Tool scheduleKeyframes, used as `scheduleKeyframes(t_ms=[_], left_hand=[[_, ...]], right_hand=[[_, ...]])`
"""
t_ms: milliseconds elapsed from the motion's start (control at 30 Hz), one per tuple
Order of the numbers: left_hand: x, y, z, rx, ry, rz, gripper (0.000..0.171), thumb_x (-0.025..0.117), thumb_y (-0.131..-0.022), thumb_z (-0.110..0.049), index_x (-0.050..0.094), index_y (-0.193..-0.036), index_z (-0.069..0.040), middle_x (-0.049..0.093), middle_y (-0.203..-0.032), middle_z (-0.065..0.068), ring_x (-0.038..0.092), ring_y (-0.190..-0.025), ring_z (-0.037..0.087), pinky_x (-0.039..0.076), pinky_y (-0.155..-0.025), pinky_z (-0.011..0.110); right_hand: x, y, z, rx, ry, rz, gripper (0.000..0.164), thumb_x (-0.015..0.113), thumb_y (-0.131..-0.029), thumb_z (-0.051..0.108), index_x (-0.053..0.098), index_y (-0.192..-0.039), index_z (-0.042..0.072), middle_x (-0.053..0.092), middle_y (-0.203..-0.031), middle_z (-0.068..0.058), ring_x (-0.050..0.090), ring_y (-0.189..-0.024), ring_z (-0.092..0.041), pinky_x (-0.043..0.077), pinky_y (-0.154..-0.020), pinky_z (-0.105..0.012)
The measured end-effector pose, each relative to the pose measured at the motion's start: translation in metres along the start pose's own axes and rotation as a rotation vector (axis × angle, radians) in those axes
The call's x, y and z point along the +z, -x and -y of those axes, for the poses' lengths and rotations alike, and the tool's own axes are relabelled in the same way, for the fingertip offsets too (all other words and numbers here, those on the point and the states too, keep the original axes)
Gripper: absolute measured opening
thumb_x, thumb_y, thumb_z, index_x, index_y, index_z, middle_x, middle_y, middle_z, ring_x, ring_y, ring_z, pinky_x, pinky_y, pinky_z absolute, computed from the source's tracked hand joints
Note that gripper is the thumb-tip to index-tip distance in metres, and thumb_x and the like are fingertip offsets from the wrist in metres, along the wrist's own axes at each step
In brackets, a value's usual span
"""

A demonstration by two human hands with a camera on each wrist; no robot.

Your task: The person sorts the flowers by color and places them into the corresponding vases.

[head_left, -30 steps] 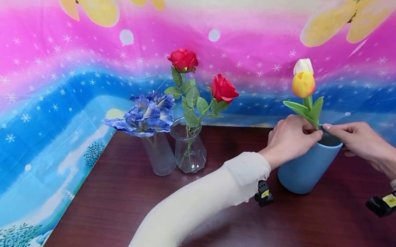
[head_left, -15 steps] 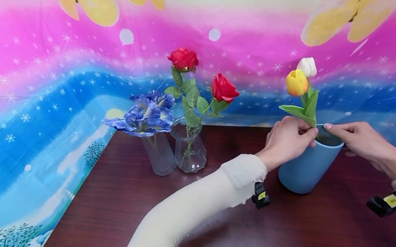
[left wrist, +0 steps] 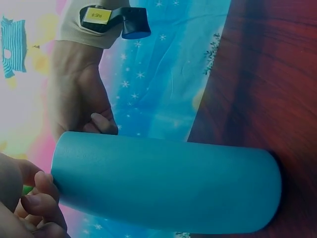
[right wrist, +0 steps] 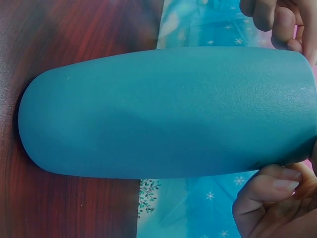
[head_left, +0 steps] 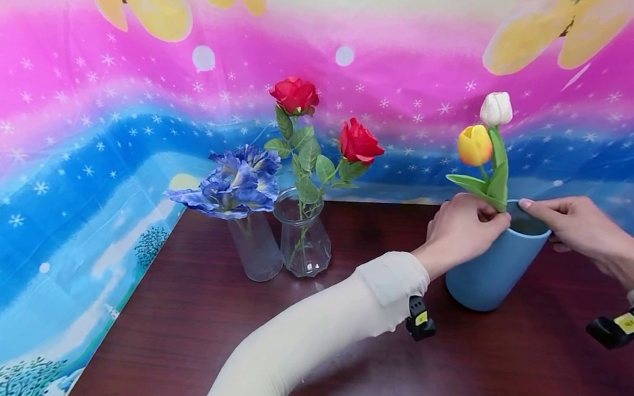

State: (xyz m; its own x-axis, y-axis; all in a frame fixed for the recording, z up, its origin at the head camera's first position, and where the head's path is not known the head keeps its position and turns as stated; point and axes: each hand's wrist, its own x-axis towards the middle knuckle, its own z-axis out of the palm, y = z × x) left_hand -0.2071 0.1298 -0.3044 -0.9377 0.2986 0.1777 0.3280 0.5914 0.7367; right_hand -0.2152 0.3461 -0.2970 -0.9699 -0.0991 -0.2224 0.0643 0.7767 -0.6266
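Note:
At the right of the head view a tall blue vase (head_left: 491,273) stands upright on the table. My left hand (head_left: 464,226) is at its near-left rim and pinches the stems of a white tulip (head_left: 497,109) and a yellow-orange tulip (head_left: 475,145). Both blooms and their green leaves (head_left: 497,183) rise above my fingers; the lower stems are hidden. On the opposite side my right hand (head_left: 580,227) pinches the vase's rim between thumb and fingers. The left wrist view shows the vase wall (left wrist: 168,183) with both hands at its top end.
Left of the vase, a clear glass vase (head_left: 312,254) holds two red roses (head_left: 360,141). Touching or close beside it is a frosted vase (head_left: 255,252) with blue-purple flowers (head_left: 239,182). A colourful printed cloth (head_left: 99,160) hangs behind the dark wooden table (head_left: 180,337).
The tulip blooms have spread apart: the yellow one has shifted left and lower, the white one right. My left hand has moved only slightly; the right hand stays at the rim.

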Motion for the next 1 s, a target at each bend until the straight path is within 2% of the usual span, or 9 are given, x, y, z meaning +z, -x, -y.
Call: scheduleKeyframes(t_ms=[33, 67, 200, 267, 400, 533, 633, 733, 1000], left_hand=[[0.0, 0.0, 0.001, -0.002, 0.009, 0.002, 0.029, 0.064, -0.097, -0.039, 0.069, -0.07, -0.029, 0.059, -0.061, -0.016, 0.052, -0.059, -0.004, 0.043, -0.049, 0.017], [0.0, 0.0, 0.001, -0.003, 0.016, 0.004, 0.029, 0.064, -0.097, -0.038, 0.07, -0.07, -0.029, 0.059, -0.061, -0.016, 0.052, -0.059, -0.004, 0.043, -0.049, 0.017], [0.002, 0.002, 0.003, -0.003, 0.025, 0.011, 0.026, 0.065, -0.097, -0.038, 0.071, -0.073, -0.029, 0.06, -0.063, -0.017, 0.053, -0.06, -0.005, 0.044, -0.05, 0.016], [0.002, 0.003, 0.004, 0.0, 0.023, 0.016, 0.026, 0.065, -0.097, -0.038, 0.071, -0.073, -0.029, 0.06, -0.064, -0.016, 0.052, -0.059, -0.005, 0.044, -0.05, 0.016], [0.001, 0.004, 0.006, 0.016, 0.019, 0.02, 0.027, 0.065, -0.098, -0.037, 0.07, -0.073, -0.028, 0.059, -0.063, -0.015, 0.052, -0.057, -0.003, 0.044, -0.049, 0.016], [0.0, 0.005, 0.009, 0.033, 0.035, 0.026, 0.028, 0.065, -0.098, -0.036, 0.07, -0.072, -0.026, 0.058, -0.062, -0.013, 0.051, -0.055, -0.002, 0.043, -0.048, 0.017], [-0.001, 0.006, 0.012, 0.033, 0.054, 0.03, 0.028, 0.065, -0.097, -0.035, 0.07, -0.072, -0.025, 0.055, -0.059, -0.01, 0.049, -0.052, 0.001, 0.041, -0.046, 0.019], [-0.002, 0.007, 0.015, 0.027, 0.077, 0.033, 0.025, 0.065, -0.097, -0.033, 0.072, -0.075, -0.024, 0.055, -0.058, -0.008, 0.05, -0.05, 0.003, 0.041, -0.045, 0.02], [-0.003, 0.011, 0.025, -0.043, 0.082, 0.015, 0.018, 0.07, -0.094, -0.038, 0.072, -0.081, -0.026, 0.059, -0.061, -0.01, 0.054, -0.056, 0.001, 0.044, -0.051, 0.018]], right_hand=[[0.0, 0.0, 0.0, -0.001, -0.001, 0.0, 0.077, 0.035, -0.105, 0.056, 0.037, -0.149, -0.008, 0.035, -0.148, -0.037, 0.061, -0.109, -0.025, 0.059, -0.084, -0.052], [0.0, 0.0, -0.001, -0.001, 0.0, 0.0, 0.077, 0.035, -0.105, 0.056, 0.037, -0.149, -0.008, 0.036, -0.148, -0.036, 0.061, -0.102, -0.015, 0.059, -0.084, -0.052], [0.0, 0.0, 0.0, 0.0, -0.002, 0.006, 0.078, 0.035, -0.105, 0.056, 0.036, -0.15, -0.008, 0.03, -0.152, -0.037, 0.06, -0.103, -0.014, 0.059, -0.084, -0.052], [-0.001, 0.0, -0.001, 0.0, 0.001, 0.004, 0.077, 0.035, -0.105, 0.056, 0.037, -0.15, -0.008, 0.031, -0.151, -0.037, 0.059, -0.1, -0.009, 0.059, -0.084, -0.052], [0.0, -0.001, -0.001, 0.001, -0.005, 0.002, 0.077, 0.034, -0.106, 0.054, 0.036, -0.15, -0.008, 0.036, -0.146, -0.037, 0.06, -0.104, -0.019, 0.059, -0.083, -0.052], [0.001, -0.003, -0.002, 0.017, -0.017, -0.021, 0.077, 0.035, -0.105, 0.055, 0.036, -0.149, -0.008, 0.041, -0.137, -0.037, 0.06, -0.09, -0.005, 0.059, -0.081, -0.051], [0.003, -0.004, -0.003, 0.025, -0.027, -0.03, 0.079, 0.034, -0.105, 0.056, 0.035, -0.149, -0.009, 0.033, -0.146, -0.041, 0.065, -0.104, -0.03, 0.059, -0.082, -0.052], [0.003, -0.005, -0.003, 0.029, -0.033, -0.024, 0.079, 0.034, -0.105, 0.056, 0.034, -0.15, -0.009, 0.025, -0.154, -0.041, 0.056, -0.12, -0.048, 0.059, -0.083, -0.053], [0.003, -0.006, -0.003, 0.04, -0.046, -0.02, 0.078, 0.034, -0.106, 0.055, 0.034, -0.149, -0.01, 0.027, -0.153, -0.041, 0.063, -0.111, -0.038, 0.059, -0.082, -0.052]])
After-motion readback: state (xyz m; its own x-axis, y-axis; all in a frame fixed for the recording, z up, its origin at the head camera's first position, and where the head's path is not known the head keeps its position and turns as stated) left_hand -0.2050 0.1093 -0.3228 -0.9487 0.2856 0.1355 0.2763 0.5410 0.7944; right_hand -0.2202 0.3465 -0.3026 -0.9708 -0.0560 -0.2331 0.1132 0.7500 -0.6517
